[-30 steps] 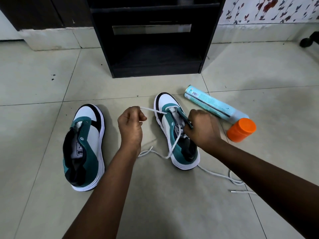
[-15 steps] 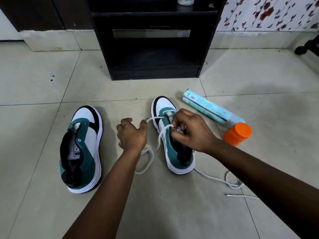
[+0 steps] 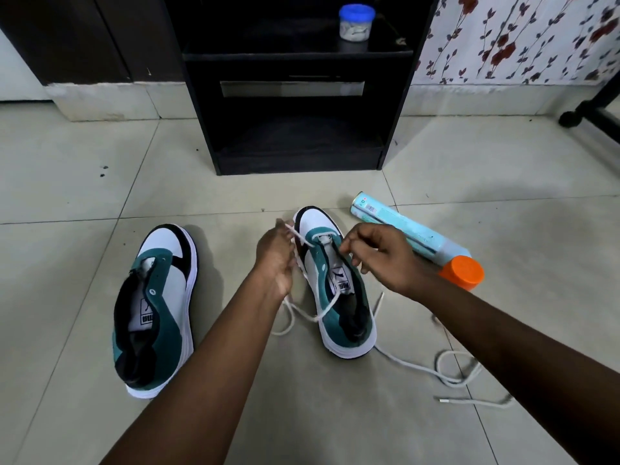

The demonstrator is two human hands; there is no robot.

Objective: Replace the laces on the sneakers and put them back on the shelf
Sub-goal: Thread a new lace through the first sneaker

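Lace [image 3: 303, 241] between both hands, pinched

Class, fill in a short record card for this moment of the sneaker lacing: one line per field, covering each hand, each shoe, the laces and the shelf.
left hand: pinches one end of the white lace
right hand: pinches the lace over the tongue
right sneaker: on the floor, lace through its front eyelets only
left sneaker: on the floor, no lace
second lace: loose on the tiles
shelf unit: black, lower shelf holds no shoes
nearby: spray can on its side, orange cap
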